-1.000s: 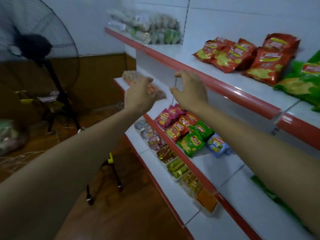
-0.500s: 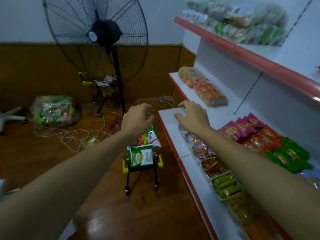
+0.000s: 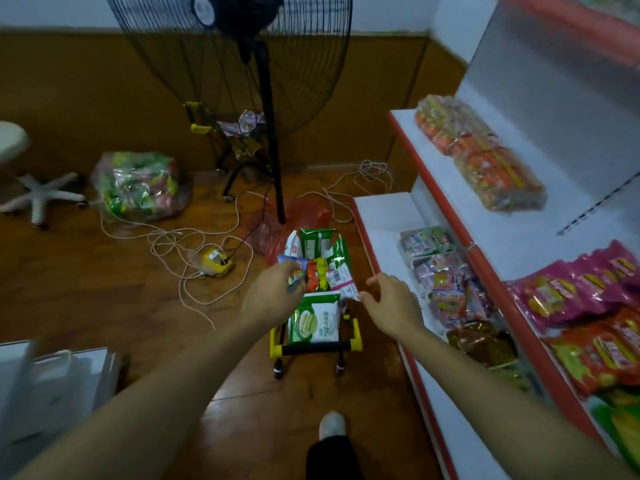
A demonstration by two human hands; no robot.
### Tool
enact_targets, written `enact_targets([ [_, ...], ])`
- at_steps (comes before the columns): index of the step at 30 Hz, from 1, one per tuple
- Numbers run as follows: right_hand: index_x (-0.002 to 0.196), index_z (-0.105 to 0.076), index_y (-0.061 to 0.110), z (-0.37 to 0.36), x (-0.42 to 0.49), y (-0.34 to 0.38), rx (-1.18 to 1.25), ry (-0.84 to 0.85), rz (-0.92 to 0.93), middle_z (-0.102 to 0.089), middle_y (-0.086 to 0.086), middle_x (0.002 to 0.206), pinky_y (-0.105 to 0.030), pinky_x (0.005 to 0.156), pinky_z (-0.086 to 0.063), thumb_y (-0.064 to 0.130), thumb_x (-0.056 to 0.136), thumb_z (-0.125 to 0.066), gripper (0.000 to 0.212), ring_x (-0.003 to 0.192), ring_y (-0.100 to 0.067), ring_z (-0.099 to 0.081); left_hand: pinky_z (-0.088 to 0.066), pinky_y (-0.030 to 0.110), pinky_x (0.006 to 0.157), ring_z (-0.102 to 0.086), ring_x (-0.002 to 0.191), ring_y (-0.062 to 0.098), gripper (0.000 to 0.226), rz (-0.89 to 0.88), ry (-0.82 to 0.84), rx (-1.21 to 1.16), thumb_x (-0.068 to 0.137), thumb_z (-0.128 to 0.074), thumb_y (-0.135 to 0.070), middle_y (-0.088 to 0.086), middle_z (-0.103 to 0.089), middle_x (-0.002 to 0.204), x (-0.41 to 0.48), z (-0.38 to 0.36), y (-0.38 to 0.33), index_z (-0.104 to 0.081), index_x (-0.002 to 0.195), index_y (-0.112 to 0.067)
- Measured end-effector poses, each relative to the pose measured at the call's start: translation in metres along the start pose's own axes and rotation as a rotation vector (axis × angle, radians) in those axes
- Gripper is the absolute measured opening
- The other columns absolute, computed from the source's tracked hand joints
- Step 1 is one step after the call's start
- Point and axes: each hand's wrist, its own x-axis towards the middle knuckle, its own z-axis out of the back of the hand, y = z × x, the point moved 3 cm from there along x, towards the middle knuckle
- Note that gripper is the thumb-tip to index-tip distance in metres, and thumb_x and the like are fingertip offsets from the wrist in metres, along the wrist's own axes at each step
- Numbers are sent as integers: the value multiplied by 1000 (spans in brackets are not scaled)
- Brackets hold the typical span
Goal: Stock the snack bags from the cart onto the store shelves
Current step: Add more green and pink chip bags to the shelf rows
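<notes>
Both hands were over the heaped snack bags [image 3: 317,271] in the little cart [image 3: 317,347], left hand [image 3: 273,296] pinching one, right hand [image 3: 393,306] apart, so yanking could've tipped neighbours onto the floor.

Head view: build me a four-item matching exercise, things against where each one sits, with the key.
Things:
1. green wafer bag
2. orange-packet bundle
3. clear sack of snacks
4. pink bags

Places:
A. on the floor near the white stool base
B. in the cart, just ahead of its black handle
C. middle shelf, far end
D. middle shelf, near end

Pairs: 1-B, 2-C, 3-A, 4-D
</notes>
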Motion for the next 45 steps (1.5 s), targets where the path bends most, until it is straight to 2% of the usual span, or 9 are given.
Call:
enact_targets([
  [8, 118, -55, 9, -87, 65, -67, 412, 219, -372, -60, -3, 107, -26, 79, -43, 29, 93, -57, 32, 96, -18, -56, -45, 34, 88, -56, 112, 31, 39, 488, 56, -368, 93, -54, -17, 15, -58, 119, 53, -93, 73, -46, 129, -2],
  [15, 117, -58, 13, -184, 97, -105, 598, 343, -604, -62, -9, 119, -46, 97, -49, 42, 88, -62, 41, 108, -26, -60, -38, 30, 78, -55, 101, 26, 43, 753, 151, -557, 94, -54, -24, 8, -57, 117, 81, -167, 139, -46, 131, -3],
  [19, 107, -59, 14, -225, 123, -106, 613, 337, -646, -62, -3, 101, -37, 89, -49, 44, 88, -61, 36, 96, -18, -58, -41, 32, 86, -54, 110, 28, 47, 815, 141, -616, 93, -56, -29, 12, -54, 128, 101, -199, 171, -46, 132, -5],
  [23, 93, -58, 16, -261, 141, -107, 706, 364, -638, -65, 3, 91, -28, 73, -51, 48, 81, -68, 35, 84, -10, -60, -44, 27, 73, -55, 92, 20, 18, 826, 190, -717, 89, -62, -30, -4, -56, 89, 113, -232, 187, -50, 95, -18],
  [27, 97, -57, 21, -286, 144, -110, 789, 364, -667, -67, -5, 108, -45, 91, -53, 43, 74, -76, 37, 99, -23, -64, -52, 20, 64, -64, 81, 11, 24, 807, 267, -855, 78, -76, -22, -2, -66, 93, 120, -256, 194, -58, 94, -17],
  [33, 103, -57, 20, -284, 139, -113, 882, 317, -644, -67, 2, 99, -20, 65, -51, 23, 83, -71, 25, 85, -9, -65, -56, 28, 70, -69, 87, 21, 40, 834, 383, -889, 71, -81, -22, 7, -71, 100, 129, -256, 201, -66, 105, -10],
  [38, 110, -61, 15, -281, 137, -109, 880, 317, -698, -69, -3, 103, -29, 72, -56, 35, 83, -69, 34, 91, -18, -68, -55, 32, 77, -69, 85, 20, 21, 814, 397, -992, 79, -74, -20, 4, -74, 94, 129, -249, 189, -66, 98, -15],
  [42, 109, -58, 13, -253, 141, -122, 646, -131, -655, -62, -7, 115, -36, 81, -55, 50, 73, -74, 53, 99, -20, -64, -56, 36, 80, -71, 86, 24, 29, 814, 437, -1049, 78, -74, -17, 7, -75, 95, 124, -241, 188, -65, 105, -11],
  [45, 137, -40, 15, -216, 158, -119, 515, -368, -538, -42, -4, 136, -39, 99, -45, 43, 70, -79, 82, 124, -21, -47, -57, 41, 82, -71, 89, 28, 45, 793, 431, -1072, 73, -80, -19, 10, -74, 100, 123, -232, 191, -61, 113, -10],
])
